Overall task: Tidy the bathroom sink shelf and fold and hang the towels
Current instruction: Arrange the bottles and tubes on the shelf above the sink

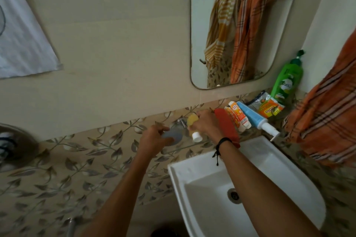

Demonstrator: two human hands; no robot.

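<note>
setting the yellow bottle [192,121] upright at the left end of the shelf [185,147] looks like my step, so i'd loosen my right hand [205,123], wrapped round its body, only once it stands steady. it is tilted over that end, white cap toward me, beside the grey round piece [174,136] my left hand [154,136] grips; the red tube [227,127] lies further right.

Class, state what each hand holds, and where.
Left hand grips a grey round object by its edge; right hand grips a yellow white-capped container around its middle.
</note>
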